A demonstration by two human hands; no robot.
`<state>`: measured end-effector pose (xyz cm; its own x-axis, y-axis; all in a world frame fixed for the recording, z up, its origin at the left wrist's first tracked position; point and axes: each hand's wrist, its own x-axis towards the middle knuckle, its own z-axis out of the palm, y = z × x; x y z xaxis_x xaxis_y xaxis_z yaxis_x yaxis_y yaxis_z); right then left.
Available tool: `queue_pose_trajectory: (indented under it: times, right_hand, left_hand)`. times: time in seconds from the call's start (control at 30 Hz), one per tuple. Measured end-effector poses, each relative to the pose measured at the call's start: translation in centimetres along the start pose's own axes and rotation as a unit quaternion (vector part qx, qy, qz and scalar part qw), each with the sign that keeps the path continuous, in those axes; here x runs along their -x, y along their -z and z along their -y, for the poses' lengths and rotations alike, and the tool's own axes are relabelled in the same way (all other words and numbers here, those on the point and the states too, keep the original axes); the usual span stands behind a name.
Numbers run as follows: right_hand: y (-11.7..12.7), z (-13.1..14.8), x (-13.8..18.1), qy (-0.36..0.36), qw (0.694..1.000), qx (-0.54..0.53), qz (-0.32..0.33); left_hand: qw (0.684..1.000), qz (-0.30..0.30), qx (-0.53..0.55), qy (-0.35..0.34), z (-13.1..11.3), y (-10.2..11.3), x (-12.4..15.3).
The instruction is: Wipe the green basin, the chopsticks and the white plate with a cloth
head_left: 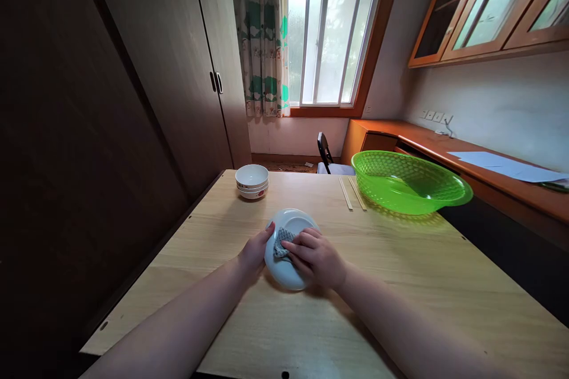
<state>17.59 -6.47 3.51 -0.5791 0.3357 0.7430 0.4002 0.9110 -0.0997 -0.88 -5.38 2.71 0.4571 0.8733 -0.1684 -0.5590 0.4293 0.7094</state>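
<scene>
A white plate (284, 277) is tilted slightly up over the middle of the wooden table, its face towards me. My left hand (258, 247) grips its left rim, with the thumb over the edge and the other fingers hidden beneath. Against the plate's face, my right hand (316, 256) presses a bunched grey-blue patterned cloth (283, 241) under its fingertips. Part of the cloth is covered by those fingers. Whether one plate or several are stacked here, I cannot tell.
Beyond the plate, a stack of white bowls (252, 176) stands at the table's far left. Two pairs of chopsticks (345, 193) lie near a large green plastic basin (400, 201) at the far right. A folding chair (326, 154) stands behind the wooden table (213, 284); dark wardrobe doors (178, 71) line the left.
</scene>
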Motion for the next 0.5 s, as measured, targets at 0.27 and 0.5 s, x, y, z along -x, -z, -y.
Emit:
queue_pose_trajectory:
  times: [0.27, 0.5]
  right_hand:
    - [0.4, -0.1, -0.2, -0.092, 0.995, 0.031, -0.027]
    - [0.7, -1.1, -0.4, -0.188, 0.979, 0.048, -0.063]
  left_hand:
    - [0.998, 0.061, 0.012, 0.013, 0.7, 0.0, -0.1]
    - [0.999, 0.040, 0.002, -0.009, 0.5, -0.3, 0.1]
